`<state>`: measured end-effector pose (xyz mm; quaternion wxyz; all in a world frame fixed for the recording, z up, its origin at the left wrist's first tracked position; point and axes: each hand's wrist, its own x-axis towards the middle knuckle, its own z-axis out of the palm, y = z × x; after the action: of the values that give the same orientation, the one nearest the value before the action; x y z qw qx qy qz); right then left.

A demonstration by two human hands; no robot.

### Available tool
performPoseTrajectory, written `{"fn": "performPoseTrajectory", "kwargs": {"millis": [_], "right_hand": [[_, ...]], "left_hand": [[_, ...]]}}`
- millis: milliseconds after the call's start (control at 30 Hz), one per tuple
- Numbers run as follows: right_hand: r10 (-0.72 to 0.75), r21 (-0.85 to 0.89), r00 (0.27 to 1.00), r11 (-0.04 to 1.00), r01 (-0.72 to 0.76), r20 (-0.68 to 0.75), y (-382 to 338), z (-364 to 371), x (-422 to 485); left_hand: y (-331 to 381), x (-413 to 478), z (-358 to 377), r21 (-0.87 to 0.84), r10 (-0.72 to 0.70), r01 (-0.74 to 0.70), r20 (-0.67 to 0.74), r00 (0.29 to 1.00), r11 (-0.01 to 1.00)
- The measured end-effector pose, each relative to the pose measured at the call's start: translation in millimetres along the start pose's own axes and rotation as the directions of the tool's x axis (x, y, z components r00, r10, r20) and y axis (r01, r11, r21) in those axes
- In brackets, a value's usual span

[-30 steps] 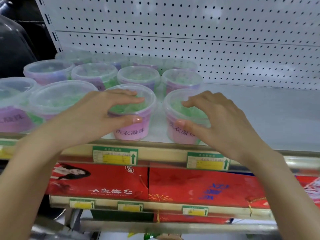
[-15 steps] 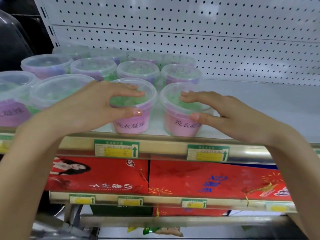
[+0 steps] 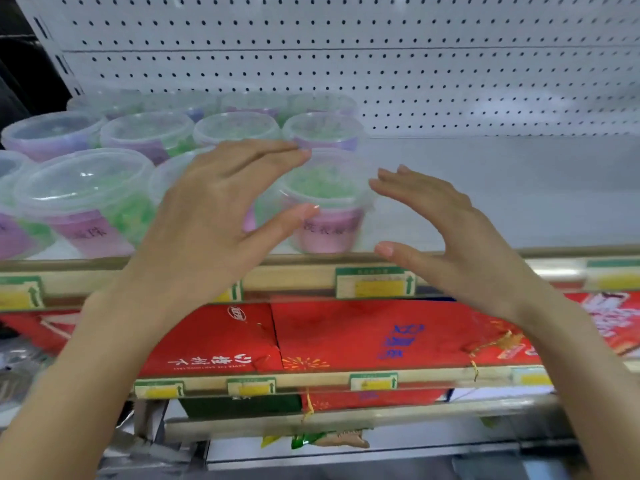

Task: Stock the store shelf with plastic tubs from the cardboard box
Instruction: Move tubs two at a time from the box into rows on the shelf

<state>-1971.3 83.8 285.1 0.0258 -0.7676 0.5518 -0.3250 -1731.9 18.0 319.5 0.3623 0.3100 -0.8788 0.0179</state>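
Note:
Several clear plastic tubs with pink labels and green contents stand in rows on the white shelf (image 3: 485,188). The rightmost front tub (image 3: 325,209) sits near the shelf's front edge. My left hand (image 3: 214,220) hovers in front of the neighbouring tub, fingers spread and relaxed, holding nothing. My right hand (image 3: 446,230) is open just right of the rightmost tub, apart from it. The cardboard box is out of sight.
A white pegboard wall (image 3: 381,64) backs the shelf. The right part of the shelf surface is bare. Price tags (image 3: 375,282) line the front rail. Red boxes (image 3: 346,337) fill the lower shelf.
Both hands have let go of the two front tubs and drawn back toward me with fingers spread. The view has shifted left, so the tubs sit further right in the frame.

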Motion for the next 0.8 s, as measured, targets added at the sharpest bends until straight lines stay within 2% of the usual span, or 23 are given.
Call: {"fn": "performPoseTrajectory", "kwargs": {"millis": [100,267,333,400,567,700,800], "right_hand": [[0.062,-0.104,0.998,0.992,-0.065,-0.032,17,-22,-46],[0.268,-0.213,0.953,0.932,-0.293,-0.139,49,-68,-148],[0.325,-0.347,0.92,0.855,-0.385,-0.22,62,-89,-199],[0.403,-0.481,0.873,0.729,-0.487,-0.274,73,-109,-253],[0.601,-0.538,0.701,0.47,-0.699,-0.385,95,-142,-394],[0.749,-0.475,0.475,0.243,-0.846,-0.462,96,-148,-496],[0.798,-0.45,0.359,0.125,-0.884,-0.484,101,-147,-547]], "left_hand": [[46,10,25,0.014,0.098,-0.098,-0.011,0.995,0.995],[139,17,88,-0.069,0.27,-0.271,-0.023,0.963,0.96],[185,14,120,-0.099,0.304,-0.299,0.046,0.951,0.949],[231,9,156,-0.121,0.34,-0.324,0.149,0.929,0.938],[344,-22,245,-0.192,0.406,-0.36,0.332,0.851,0.913],[423,-63,289,-0.317,0.425,-0.312,0.404,0.81,0.896],[463,-89,318,-0.387,0.434,-0.262,0.472,0.767,0.884]]}}
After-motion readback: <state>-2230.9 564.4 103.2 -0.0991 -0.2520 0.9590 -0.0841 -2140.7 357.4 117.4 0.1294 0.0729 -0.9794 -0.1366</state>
